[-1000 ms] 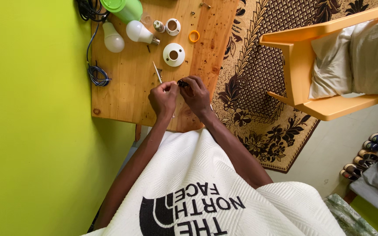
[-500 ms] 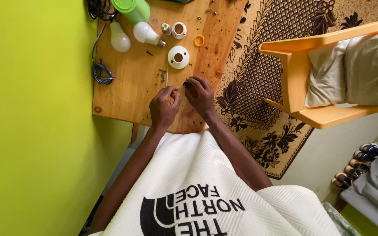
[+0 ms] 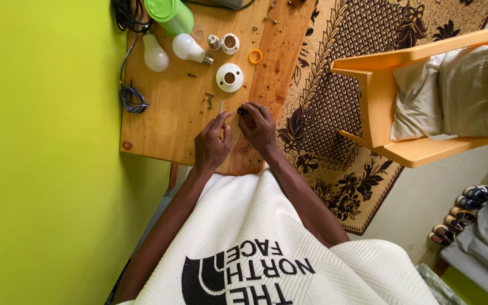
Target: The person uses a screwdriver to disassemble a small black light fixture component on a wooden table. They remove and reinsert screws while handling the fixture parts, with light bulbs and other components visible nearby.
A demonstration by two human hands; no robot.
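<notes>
Near edge of the wooden table (image 3: 159, 121): both hands work close together over the bare wood. Left hand (image 3: 211, 144) is curled, thumb and forefinger pinching a thin pale tool (image 3: 220, 107) that points away from the body — too small to say what kind. Right hand (image 3: 258, 125) is curled too, fingertips pinching a small dark part (image 3: 242, 111) just beside the tool tip; whether tip and part touch, cannot tell. Just past the left fingertips lie a few small loose screws (image 3: 209, 101) on the wood. Beyond them sits a white round lamp-holder base (image 3: 230, 77) with a hole in its middle, nothing between it and the hands. Left of that, a coiled dark cable (image 3: 133, 99) runs along the table's left edge. Farther out: two white bulbs (image 3: 188, 47), lying near each other, a smaller white socket piece (image 3: 230, 43), an orange ring (image 3: 255, 56), and a green plastic container (image 3: 169, 13) at the far end — tangled black cords beside it. Table butts against a lime-green wall (image 3: 40, 152) on the left. To the right, a brown patterned rug (image 3: 340, 85) on the floor, an orange plastic chair (image 3: 402, 96) holding folded cloth, and shoes (image 3: 458, 217) by the far right wall.
</notes>
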